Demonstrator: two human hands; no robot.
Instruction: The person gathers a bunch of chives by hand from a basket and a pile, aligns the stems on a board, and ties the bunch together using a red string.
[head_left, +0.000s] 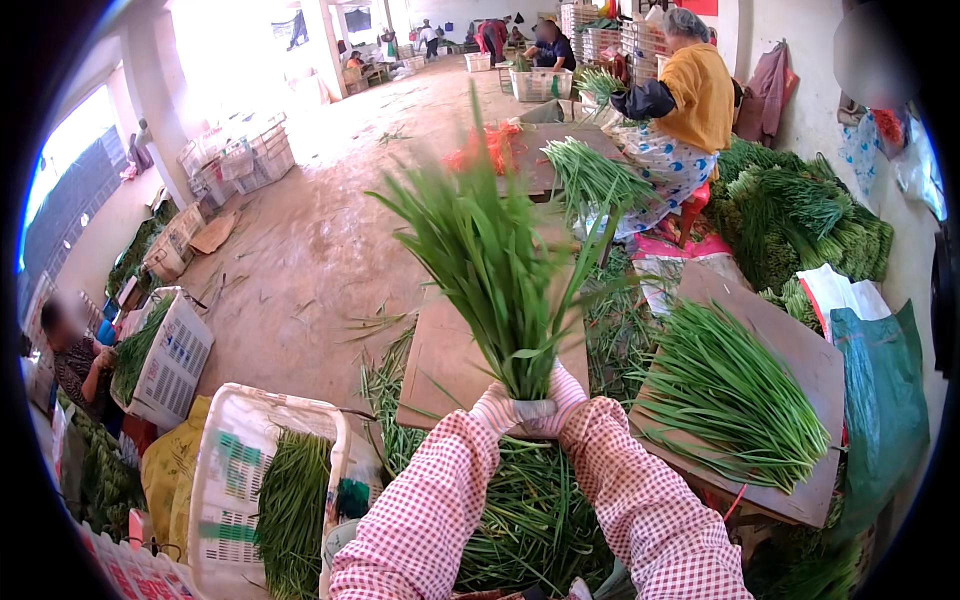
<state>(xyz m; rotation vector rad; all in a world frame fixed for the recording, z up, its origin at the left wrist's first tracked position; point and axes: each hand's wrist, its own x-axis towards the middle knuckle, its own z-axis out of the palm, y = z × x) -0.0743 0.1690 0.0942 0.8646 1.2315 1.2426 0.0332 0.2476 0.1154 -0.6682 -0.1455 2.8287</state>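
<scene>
My left hand and my right hand, both in striped gloves, close around the lower end of a bunch of long green leaves, likely garlic chives. The bunch stands upright with its leaf tips fanned out and blurred. Behind and below it is a brown board. A larger pile of the same leaves lies on another brown board to the right. Loose leaves lie heaped below my forearms.
A white plastic crate holding greens stands at the left. Beyond the board, a person in a yellow top sits by a table with leaves. Another person is beside a crate at far left. A green sack hangs right.
</scene>
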